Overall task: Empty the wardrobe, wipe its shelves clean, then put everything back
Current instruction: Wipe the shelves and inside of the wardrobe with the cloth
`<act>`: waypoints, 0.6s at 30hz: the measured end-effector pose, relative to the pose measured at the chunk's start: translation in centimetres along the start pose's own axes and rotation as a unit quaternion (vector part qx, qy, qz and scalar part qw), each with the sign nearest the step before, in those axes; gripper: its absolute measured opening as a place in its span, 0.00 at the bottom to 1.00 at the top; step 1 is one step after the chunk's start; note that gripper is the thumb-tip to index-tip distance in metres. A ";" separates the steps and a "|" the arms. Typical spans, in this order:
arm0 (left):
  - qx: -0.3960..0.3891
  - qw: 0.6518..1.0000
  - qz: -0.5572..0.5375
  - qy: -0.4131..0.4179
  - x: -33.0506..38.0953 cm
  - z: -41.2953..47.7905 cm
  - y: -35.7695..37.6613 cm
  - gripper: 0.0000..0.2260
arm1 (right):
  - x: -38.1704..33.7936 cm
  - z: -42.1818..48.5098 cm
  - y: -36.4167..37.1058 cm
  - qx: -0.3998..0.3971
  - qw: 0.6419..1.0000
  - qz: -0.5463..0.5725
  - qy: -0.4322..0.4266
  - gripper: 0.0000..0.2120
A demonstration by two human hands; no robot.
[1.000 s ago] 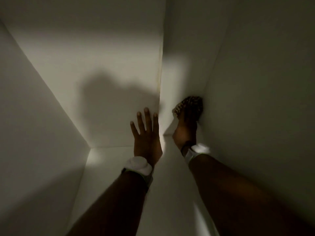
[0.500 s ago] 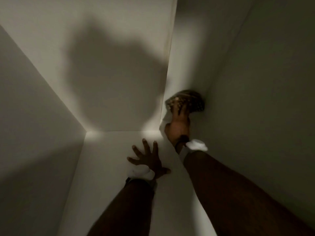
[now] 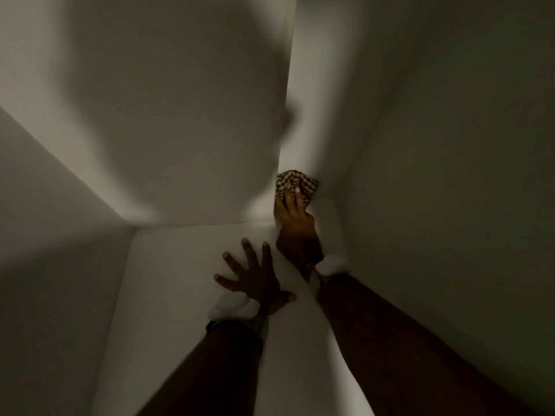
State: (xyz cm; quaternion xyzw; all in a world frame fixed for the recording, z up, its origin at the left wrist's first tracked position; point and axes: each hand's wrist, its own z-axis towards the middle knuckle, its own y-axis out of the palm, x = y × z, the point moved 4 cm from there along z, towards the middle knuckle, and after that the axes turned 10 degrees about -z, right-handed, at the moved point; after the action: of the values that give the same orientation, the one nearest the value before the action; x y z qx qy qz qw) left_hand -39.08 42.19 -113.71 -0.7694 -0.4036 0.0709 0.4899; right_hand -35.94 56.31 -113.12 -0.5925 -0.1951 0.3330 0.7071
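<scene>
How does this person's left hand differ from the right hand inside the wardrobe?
The left hand lies bare on the shelf with its fingers spread wide; the right hand presses a checked cloth with its fingers close together. The left hand sits nearer the camera, mid-shelf; the right hand reaches to the back, near the right wall. Each wrist carries a white wristband.

left wristband (image 3: 232, 306): white, bulky | right wristband (image 3: 330, 264): white, bulky | light: dim
</scene>
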 end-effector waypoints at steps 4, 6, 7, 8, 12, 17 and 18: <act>-0.007 1.000 -0.006 0.007 0.1 0.0 -0.1 0.60 | 4.5 -1.5 2.5 0.018 0.988 0.023 0.148 0.27; -0.002 1.000 -0.010 0.005 0.0 0.1 -0.2 0.60 | 5.2 -2.0 3.1 0.042 0.965 0.041 0.255 0.26; 0.000 1.000 -0.005 0.005 -0.1 0.3 -0.3 0.60 | 4.8 -1.6 3.4 0.042 0.959 0.031 0.280 0.26; -0.002 1.000 -0.002 0.005 0.0 0.1 -0.3 0.60 | 4.3 -1.4 3.4 0.036 0.955 0.019 0.293 0.27; 0.051 0.998 0.003 0.023 0.4 -0.1 -0.3 0.62 | 3.3 -0.5 2.8 0.040 0.949 0.014 0.311 0.29; 0.016 1.000 0.002 0.016 0.4 -0.2 -0.2 0.58 | 0.6 -1.0 1.2 0.114 0.984 0.070 0.117 0.20; 0.025 1.000 -0.002 0.013 0.4 -0.3 -0.5 0.59 | 0.5 -0.9 0.9 0.109 0.982 0.099 0.114 0.20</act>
State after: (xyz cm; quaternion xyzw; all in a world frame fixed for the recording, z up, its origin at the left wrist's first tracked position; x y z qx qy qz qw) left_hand -38.93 42.36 -112.98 -0.7573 -0.3966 0.0700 0.5141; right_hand -35.18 56.11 -114.29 -0.5622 -0.0156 0.3508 0.7488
